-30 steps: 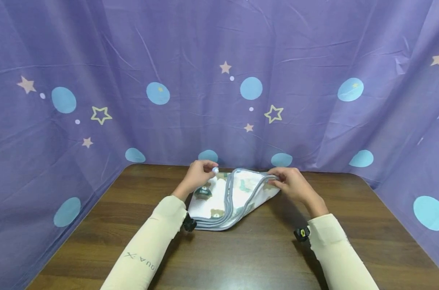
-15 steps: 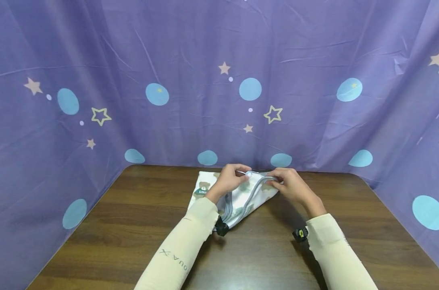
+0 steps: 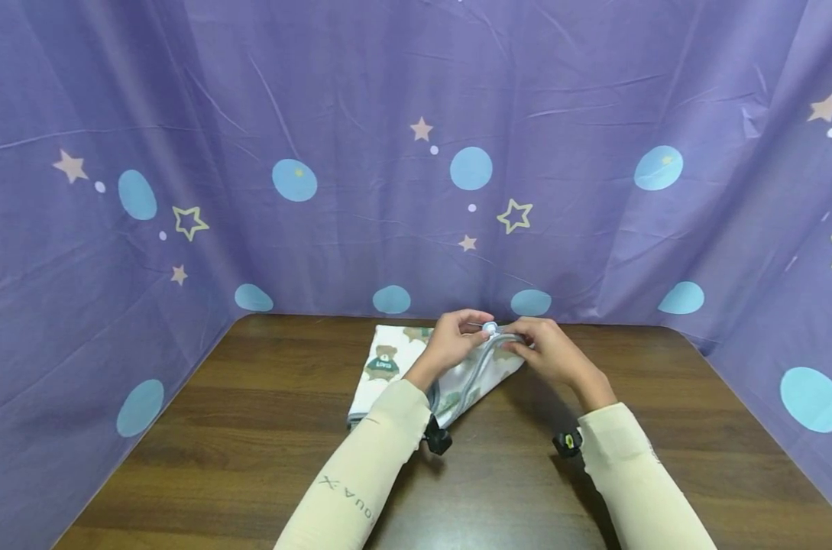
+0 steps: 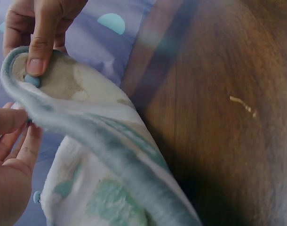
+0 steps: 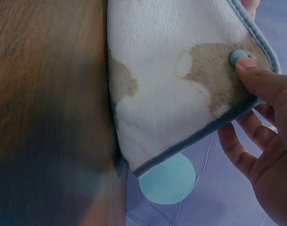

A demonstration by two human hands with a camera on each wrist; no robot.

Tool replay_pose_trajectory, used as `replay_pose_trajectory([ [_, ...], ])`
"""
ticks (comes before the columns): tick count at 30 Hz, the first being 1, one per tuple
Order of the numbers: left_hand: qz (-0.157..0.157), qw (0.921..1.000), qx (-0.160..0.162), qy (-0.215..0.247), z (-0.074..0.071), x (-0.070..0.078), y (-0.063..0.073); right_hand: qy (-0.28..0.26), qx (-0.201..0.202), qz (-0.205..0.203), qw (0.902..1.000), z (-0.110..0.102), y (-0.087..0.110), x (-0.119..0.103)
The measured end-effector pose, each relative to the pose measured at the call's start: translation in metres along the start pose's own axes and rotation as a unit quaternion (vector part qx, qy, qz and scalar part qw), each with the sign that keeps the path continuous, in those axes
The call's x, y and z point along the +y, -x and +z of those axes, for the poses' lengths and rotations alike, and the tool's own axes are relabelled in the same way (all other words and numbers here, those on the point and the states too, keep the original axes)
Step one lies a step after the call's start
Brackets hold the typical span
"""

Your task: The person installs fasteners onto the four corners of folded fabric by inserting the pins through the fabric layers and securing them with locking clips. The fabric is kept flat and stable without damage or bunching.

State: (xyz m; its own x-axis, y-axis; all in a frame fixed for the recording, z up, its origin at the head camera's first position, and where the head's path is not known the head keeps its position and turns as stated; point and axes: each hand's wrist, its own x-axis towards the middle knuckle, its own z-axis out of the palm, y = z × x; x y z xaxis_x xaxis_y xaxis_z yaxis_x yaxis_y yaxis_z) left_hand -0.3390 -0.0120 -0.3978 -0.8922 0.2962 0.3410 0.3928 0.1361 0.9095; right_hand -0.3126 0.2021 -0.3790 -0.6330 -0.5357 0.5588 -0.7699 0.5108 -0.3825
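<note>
A folded plush blanket (image 3: 383,365) with bear prints and grey-blue edging lies at the back of the table, its right corner lifted. My right hand (image 3: 549,351) pinches that corner; in the right wrist view its thumb (image 5: 263,82) presses beside a blue button (image 5: 238,57) on the tan patch. My left hand (image 3: 451,341) holds a small round white-and-blue piece (image 3: 490,328) between thumb and fingertips, right at the corner. In the left wrist view, the left fingers (image 4: 11,121) meet the edging's underside, mostly hiding the piece. Another blue button (image 4: 37,196) shows at the fabric's edge.
The brown wooden table (image 3: 250,428) extends around the blanket. Close behind its back edge hangs a purple curtain (image 3: 360,229) with stars and blue dots. Dark wrist cameras, such as the left one (image 3: 438,437), sit under both cuffs.
My left hand has moved right across the blanket, carrying the small round piece to the corner in my right hand. The right hand has stayed nearly still, keeping its pinch.
</note>
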Motion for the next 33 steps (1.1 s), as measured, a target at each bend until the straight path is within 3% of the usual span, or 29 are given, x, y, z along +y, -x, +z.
replay_pose_trajectory([
  [13, 0.005, 0.9996, 0.009, 0.027, 0.0022, -0.0036, 0.0024, -0.001, -0.013, -0.002, 0.9999, 0.0003, -0.0012, -0.0034],
  [22, 0.019, 0.9996, -0.005, 0.022, 0.0005, -0.0024, 0.0061, 0.001, -0.005, 0.022, 0.9998, 0.0005, -0.0014, -0.0028],
  [33, 0.0, 0.9995, -0.012, 0.029, 0.0004, -0.0009, 0.0089, -0.003, 0.004, 0.032, 0.9995, 0.0005, 0.0, 0.0017],
])
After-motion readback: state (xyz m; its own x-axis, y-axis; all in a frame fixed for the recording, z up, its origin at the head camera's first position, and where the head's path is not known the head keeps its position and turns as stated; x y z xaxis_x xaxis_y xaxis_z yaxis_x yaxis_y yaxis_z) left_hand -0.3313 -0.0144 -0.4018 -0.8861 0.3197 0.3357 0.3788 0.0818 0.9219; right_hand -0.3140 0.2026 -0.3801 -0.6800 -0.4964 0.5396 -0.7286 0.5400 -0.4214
